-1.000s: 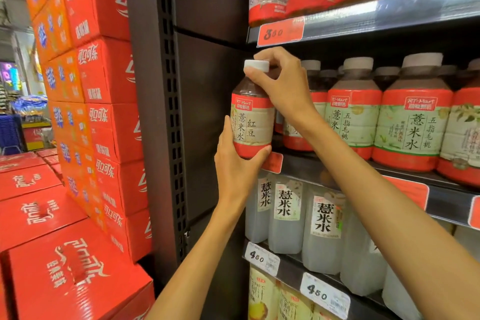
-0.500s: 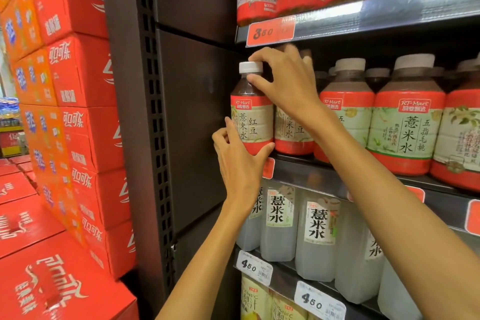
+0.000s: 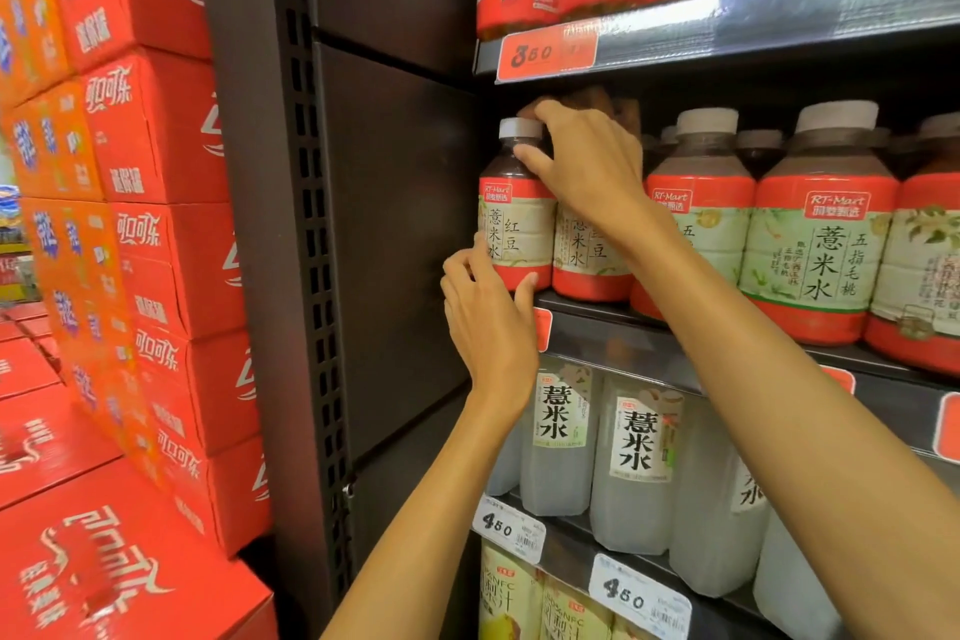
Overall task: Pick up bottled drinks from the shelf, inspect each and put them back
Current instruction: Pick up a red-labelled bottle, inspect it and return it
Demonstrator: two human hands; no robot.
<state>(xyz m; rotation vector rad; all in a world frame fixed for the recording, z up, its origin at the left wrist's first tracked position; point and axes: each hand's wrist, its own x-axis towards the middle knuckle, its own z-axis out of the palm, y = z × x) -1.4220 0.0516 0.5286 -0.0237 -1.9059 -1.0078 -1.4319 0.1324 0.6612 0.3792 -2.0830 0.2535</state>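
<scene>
Right hand [image 3: 587,166] is reaching in from above and pinching the neck of the brown bottle [image 3: 514,218] just under its white cap [image 3: 519,126], thumb in front and fingers curled behind, probably because the narrow neck gives the surest hold for steering it under the shelf above. Left hand [image 3: 488,322] is cupping the bottle's red base from below and in front, thumb and fingers lightly curled against it, seemingly guiding the bottom into line. That bottle is standing upright at the far left end of the middle shelf [image 3: 649,343], beside the dark side panel [image 3: 395,234] and touching a matching neighbour bottle [image 3: 587,255], so it looks about seated in its row.
</scene>
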